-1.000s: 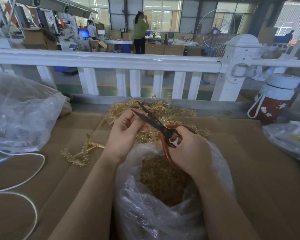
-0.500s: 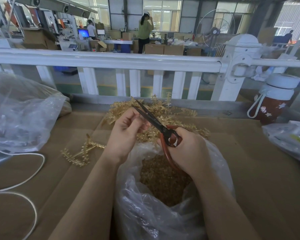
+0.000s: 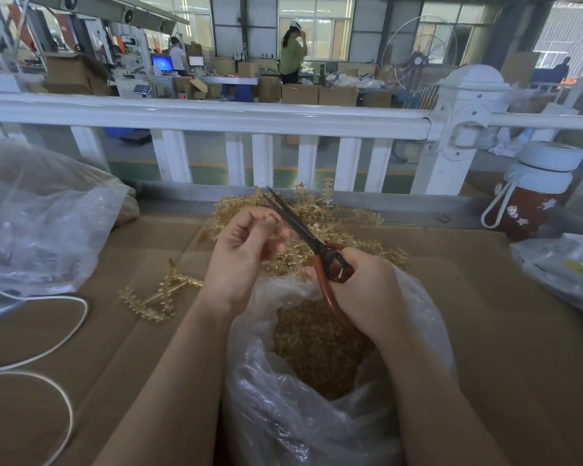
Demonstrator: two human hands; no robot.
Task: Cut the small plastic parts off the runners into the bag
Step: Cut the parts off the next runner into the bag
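Observation:
My left hand [image 3: 246, 250] pinches a thin golden runner piece between curled fingers, just above the open clear bag [image 3: 283, 415]. My right hand [image 3: 367, 290] grips the red-handled scissors [image 3: 320, 250]; their dark blades are nearly closed and point up-left past my left fingers. The bag holds a heap of cut golden parts [image 3: 317, 344]. A pile of golden runners [image 3: 344, 227] lies behind both hands. One more runner [image 3: 159, 294] lies flat on the cardboard to the left.
Brown cardboard [image 3: 485, 331] covers the table. A large clear bag [image 3: 37, 223] and a white cord [image 3: 64, 327] sit at the left. At the right stand a red bottle with white lid [image 3: 532, 196] and another plastic bag [image 3: 559, 267]. A white railing [image 3: 216, 116] borders the far edge.
The scissor blades have closed from open to nearly shut. My left hand has turned slightly, its fingers curling tighter around the runner piece.

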